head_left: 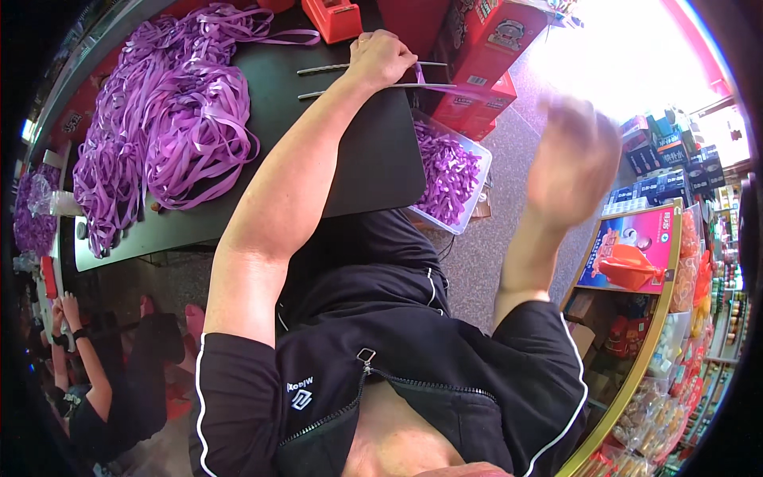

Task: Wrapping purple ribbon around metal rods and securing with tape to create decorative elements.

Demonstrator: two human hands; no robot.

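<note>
My left hand (381, 57) reaches out to the far edge of a black table (373, 159). It rests curled over two thin metal rods (322, 70) that lie side by side. A short piece of purple ribbon (419, 74) sticks out from under its fingers. My right hand (574, 159) is raised in the air over the floor to the right of the table. It is blurred by motion, nothing shows in it, and its fingers cannot be made out. A big heap of loose purple ribbon (159, 119) covers the left part of the table.
A clear plastic tub (475, 187) of purple ribbon pieces sits off the table's right edge. A red tape dispenser (334, 17) and red cartons (485, 40) stand beyond. Shelves of packaged goods (636, 254) fill the right side. Another person (103, 374) sits at lower left.
</note>
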